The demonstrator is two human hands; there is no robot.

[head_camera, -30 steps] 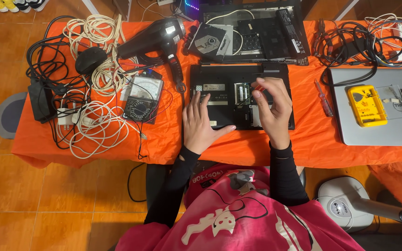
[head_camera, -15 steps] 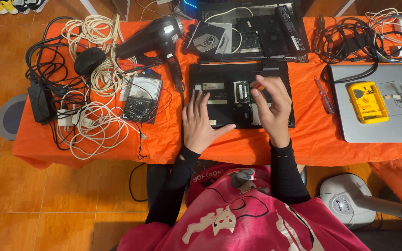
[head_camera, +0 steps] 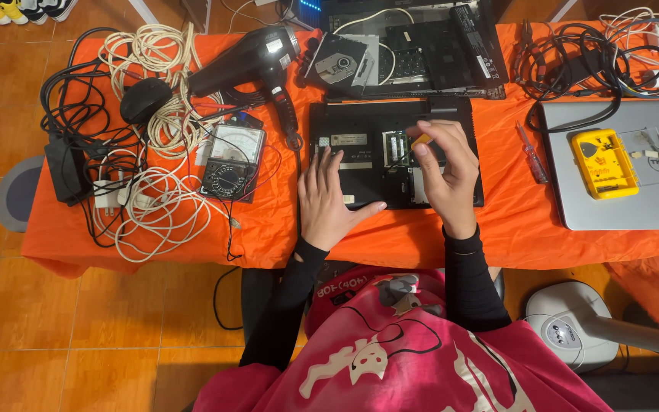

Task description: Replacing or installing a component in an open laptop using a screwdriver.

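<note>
While the left hand [head_camera: 331, 200] lies flat, fingers spread wide, on the black laptop base [head_camera: 394, 152], the right hand [head_camera: 444, 164] hovers over the opened bay w/ fingertips pinched narrow on a small yellow-tipped tool [head_camera: 421, 140]. Laptop base sits upside down near the front edge of the orange tabletop [head_camera: 268, 229], about mid-width. Just behind it, toward the back edge: a second opened laptop [head_camera: 429, 46] w/ an optical drive [head_camera: 337, 61] resting on it. Left of the base: black hair dryer [head_camera: 249, 61], analog multimeter [head_camera: 230, 162], black mouse [head_camera: 145, 99], then tangled white and black cables [head_camera: 154, 191] out to the left edge. Right side: small screwdriver [head_camera: 532, 152] lying loose, grey laptop lid [head_camera: 619, 206] carrying a yellow meter [head_camera: 602, 162], more cables at the back right corner.
</note>
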